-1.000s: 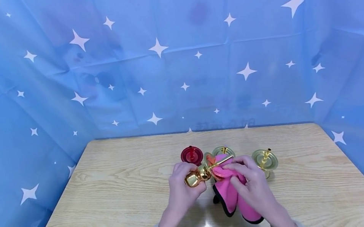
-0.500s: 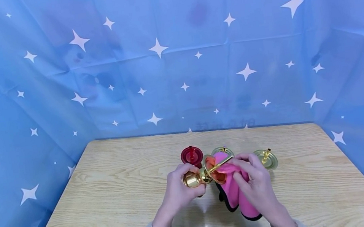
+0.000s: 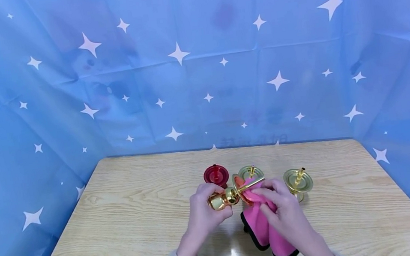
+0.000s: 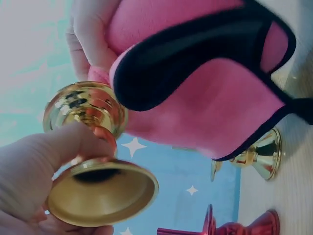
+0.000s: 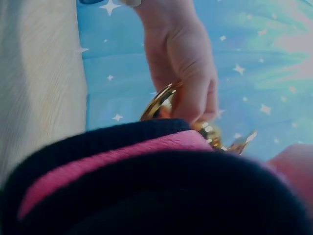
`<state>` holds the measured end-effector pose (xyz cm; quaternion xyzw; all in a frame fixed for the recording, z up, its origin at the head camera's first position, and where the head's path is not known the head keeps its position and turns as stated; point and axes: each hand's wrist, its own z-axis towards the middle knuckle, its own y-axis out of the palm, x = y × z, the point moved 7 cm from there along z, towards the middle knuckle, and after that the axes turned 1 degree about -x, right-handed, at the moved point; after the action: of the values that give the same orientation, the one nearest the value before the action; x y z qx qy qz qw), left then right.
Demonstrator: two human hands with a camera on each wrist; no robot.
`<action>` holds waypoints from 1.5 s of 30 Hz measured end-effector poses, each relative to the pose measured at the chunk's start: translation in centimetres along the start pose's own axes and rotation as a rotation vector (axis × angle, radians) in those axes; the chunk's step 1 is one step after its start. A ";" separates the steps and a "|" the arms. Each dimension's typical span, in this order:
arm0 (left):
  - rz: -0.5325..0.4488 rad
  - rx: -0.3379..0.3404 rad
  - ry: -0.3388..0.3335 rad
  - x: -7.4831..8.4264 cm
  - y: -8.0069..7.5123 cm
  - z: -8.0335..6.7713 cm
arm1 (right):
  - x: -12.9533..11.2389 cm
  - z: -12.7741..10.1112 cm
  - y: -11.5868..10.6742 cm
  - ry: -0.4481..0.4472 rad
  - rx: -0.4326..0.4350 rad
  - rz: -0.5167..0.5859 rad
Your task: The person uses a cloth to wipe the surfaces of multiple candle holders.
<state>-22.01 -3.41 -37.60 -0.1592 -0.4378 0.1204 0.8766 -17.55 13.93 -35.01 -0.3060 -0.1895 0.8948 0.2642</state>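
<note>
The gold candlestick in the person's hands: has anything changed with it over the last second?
Only slightly. The left hand tipped the gold candlestick a little down, then back up, while the right hand kept rubbing the pink cloth over its dish. Both grips stayed. The red candlestick and the two gold ones on the table did not move.

Gold candlestick (image 3: 233, 193) held sideways, pink cloth (image 3: 263, 219) (black-edged) against its dish

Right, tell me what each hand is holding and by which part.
The left hand grips the shiny gold metal candlestick by its flared base, lying sideways. The right hand pinches the pink black-edged cloth at its upper end, against the candlestick's dish.
</note>
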 end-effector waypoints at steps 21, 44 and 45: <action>-0.023 0.107 -0.153 -0.7 -0.2 0.0 | 4.8 -3.2 1.7 0.907 0.088 0.858; -0.343 -0.262 -0.199 0.0 2.6 -0.1 | 5.8 -3.9 6.0 1.131 0.022 1.294; -0.382 -0.255 -0.219 -0.1 2.6 -0.1 | 5.8 -3.8 5.9 1.113 0.025 1.323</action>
<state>-22.17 -1.09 -38.70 -0.1690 -0.5639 -0.0872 0.8037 -21.08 13.41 -43.36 -0.7441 0.1945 0.5868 -0.2534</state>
